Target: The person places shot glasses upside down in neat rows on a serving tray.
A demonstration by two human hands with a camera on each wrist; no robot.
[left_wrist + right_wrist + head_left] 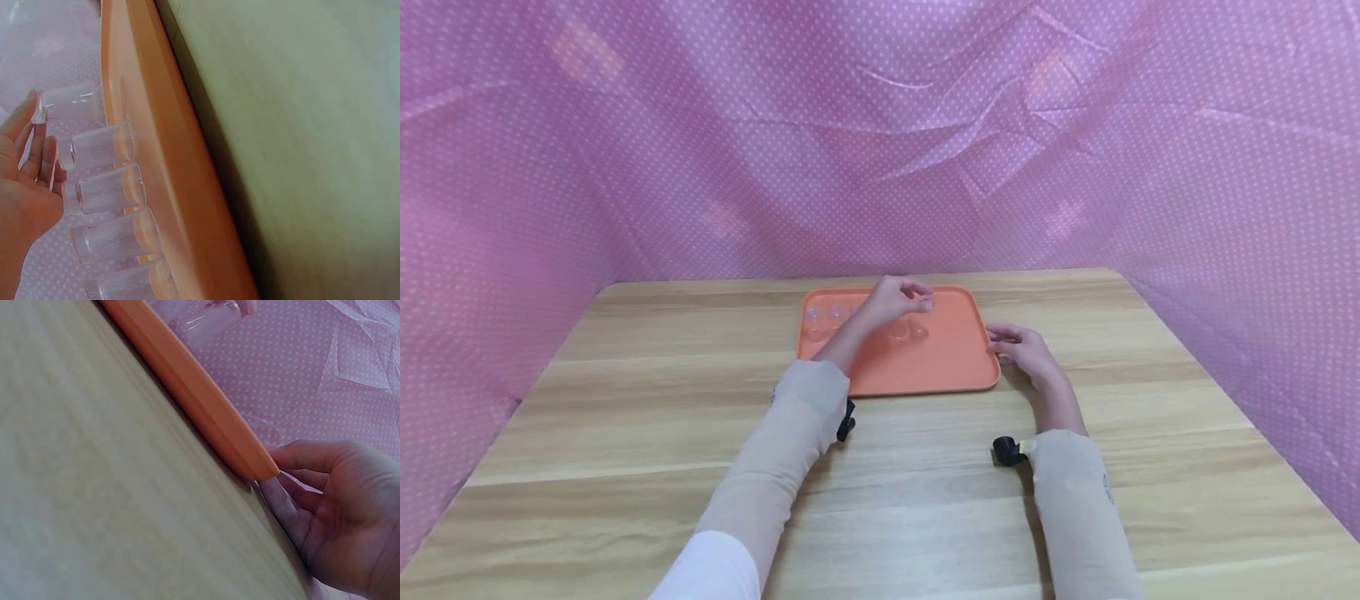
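A clear glass (70, 103) is pinched at its thick end between the thumb and fingers of my left hand (892, 302), over the orange tray (951, 362). That thick end points upward, and the glass looks apart from the tray's surface. Several more clear glasses (112, 187) stand in a row on the tray, thick ends up, beside the left hand. At the tray's right edge, my right hand (1028, 352) grips the rim, its thumb against the top and a finger below the corner (265, 469).
The tray lies toward the back of a wood-grain table (917, 475). A pink dotted cloth (880, 167) hangs behind and at both sides. Each sleeved wrist carries a small black camera (1007, 451).
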